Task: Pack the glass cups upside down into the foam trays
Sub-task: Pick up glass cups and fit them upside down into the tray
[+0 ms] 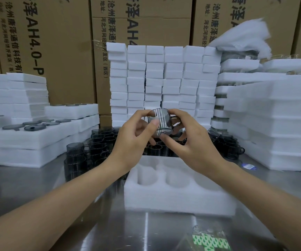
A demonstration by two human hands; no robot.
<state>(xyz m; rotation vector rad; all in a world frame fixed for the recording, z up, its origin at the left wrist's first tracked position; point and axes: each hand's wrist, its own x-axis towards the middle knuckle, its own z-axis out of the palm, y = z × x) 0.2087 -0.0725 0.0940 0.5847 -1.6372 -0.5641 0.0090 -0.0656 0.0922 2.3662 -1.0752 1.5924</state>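
A glass cup (161, 122) is pinched by the left hand (133, 140) and right hand (191, 142) together, held tilted above the far edge of the foam tray (178, 198), whose empty pockets lie nearer, below.

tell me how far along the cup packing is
Done: stacked white foam trays on the left already hold grey cups, bases up. In hand: the left hand and right hand hold one smoky grey glass cup above the white foam tray in front, whose visible pockets are empty. Left: a cluster of loose grey glass cups behind it.
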